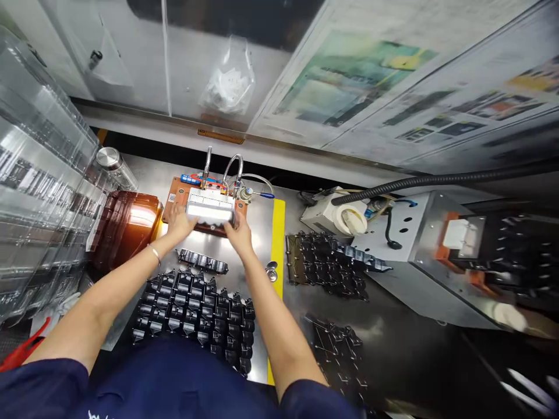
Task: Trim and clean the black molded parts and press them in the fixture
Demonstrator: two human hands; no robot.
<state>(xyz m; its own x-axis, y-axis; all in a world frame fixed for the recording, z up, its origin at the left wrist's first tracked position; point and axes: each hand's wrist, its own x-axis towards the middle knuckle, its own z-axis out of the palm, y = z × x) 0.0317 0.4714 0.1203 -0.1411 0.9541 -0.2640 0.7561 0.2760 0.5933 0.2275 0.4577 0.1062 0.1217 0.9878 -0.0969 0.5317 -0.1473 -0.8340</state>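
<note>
At the far middle of the counter (262, 224), a white block (210, 206) sits on a brown board (176, 195). The left hand (179, 221) and right hand (239, 233) clasp its two ends, fingers curled against it. Nearer lie rows of black plastic parts (196, 308). At the left is a stack of clear trays (39, 192). On the far wall a clear bag (229, 87) holds white bits, beside newspaper (349, 81) too blurred to read.
</note>
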